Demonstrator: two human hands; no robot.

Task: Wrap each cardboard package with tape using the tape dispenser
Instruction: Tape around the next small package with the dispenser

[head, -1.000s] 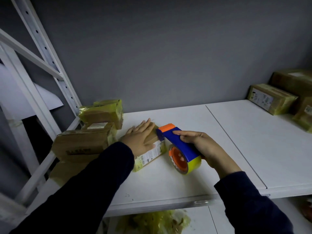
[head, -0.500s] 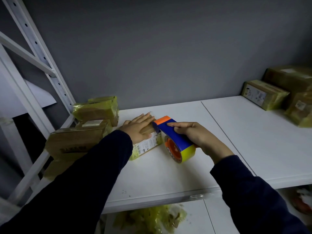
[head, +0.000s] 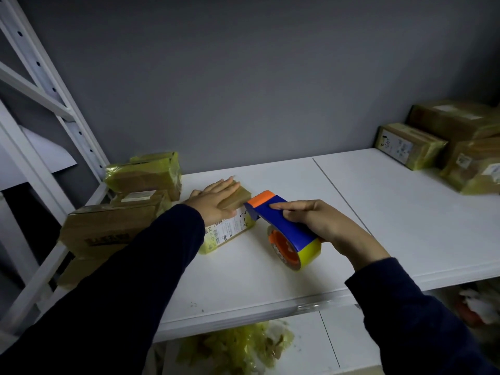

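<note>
A small cardboard package (head: 230,226) with a white label and yellowish tape lies on the white shelf (head: 270,280). My left hand (head: 213,201) presses flat on its top, fingers straight. My right hand (head: 319,223) grips the blue handle of the tape dispenser (head: 286,226), whose orange tip touches the package's right end. The dispenser's yellow tape roll on an orange hub hangs just above the shelf.
Three taped cardboard boxes (head: 108,228) are stacked at the shelf's left end by the white rack upright (head: 54,85). Several more boxes (head: 408,146) sit at the far right. Crumpled yellowish tape scraps (head: 238,345) lie on the lower shelf.
The dispenser's orange tip stays at the package's right end while my left hand keeps pressing on top. The view has shifted slightly; the hands hold nearly the same pose.
</note>
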